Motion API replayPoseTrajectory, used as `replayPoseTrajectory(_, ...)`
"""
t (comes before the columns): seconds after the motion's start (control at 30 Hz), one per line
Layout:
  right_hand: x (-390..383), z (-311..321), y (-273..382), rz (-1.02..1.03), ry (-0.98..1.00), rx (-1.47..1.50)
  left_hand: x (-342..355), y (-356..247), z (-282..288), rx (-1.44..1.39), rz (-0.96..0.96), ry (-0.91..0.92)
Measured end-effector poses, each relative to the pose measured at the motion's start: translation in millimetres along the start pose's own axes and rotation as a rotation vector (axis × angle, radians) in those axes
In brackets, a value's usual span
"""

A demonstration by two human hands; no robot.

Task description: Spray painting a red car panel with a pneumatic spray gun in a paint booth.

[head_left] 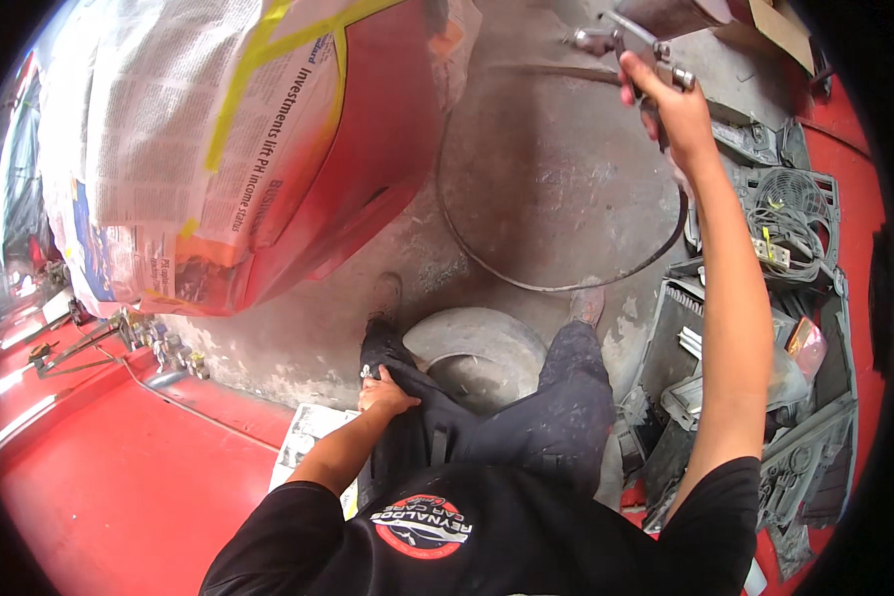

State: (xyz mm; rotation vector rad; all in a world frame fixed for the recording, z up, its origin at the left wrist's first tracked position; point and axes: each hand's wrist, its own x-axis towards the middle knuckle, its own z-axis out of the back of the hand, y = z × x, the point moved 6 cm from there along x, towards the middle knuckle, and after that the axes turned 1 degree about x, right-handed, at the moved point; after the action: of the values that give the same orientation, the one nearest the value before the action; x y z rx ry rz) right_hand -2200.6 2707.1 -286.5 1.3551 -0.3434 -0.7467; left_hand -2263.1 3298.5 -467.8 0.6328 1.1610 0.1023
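My right hand (670, 114) is closed round a metal spray gun (631, 45) at upper right, raised over the grey floor (556, 159), its dark hose (507, 283) looping below. My left hand (385, 395) rests on the thigh of my dark trousers (497, 437), fingers apart; a small white spot or object by its fingertips is too small to make out. A red car body panel (377, 159), largely masked with newspaper (169, 109) and yellow tape, fills the upper left. A dusty round ring-shaped object (477, 328) lies between my feet.
At the right, dusty open cases (800, 467) hold tools, coiled cables and loose items beside a round grille (790, 194). A cardboard box (775, 35) stands top right. At left are a red floor (119, 457), small cans or fittings (154, 338) along a ledge, and papers (303, 432).
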Motion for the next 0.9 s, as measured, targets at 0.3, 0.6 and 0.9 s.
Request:
replayPoseTrajectory(0.3,-84.5,-30.5,33.5,-0.049,0.324,0.033,3.0,10.4,-1.5,-0.021,0.017,-0.001)
replayPoseTrajectory(0.6,-33.7,-29.6,51.6,-0.023,0.2,0.083,-5.1,0.1,10.3,-0.019,-0.003,0.004)
replayPoseTrajectory(0.9,-17.7,-25.8,70.8,0.138,0.108,-0.03,2.9,4.4,15.8,-0.025,-0.011,0.037)
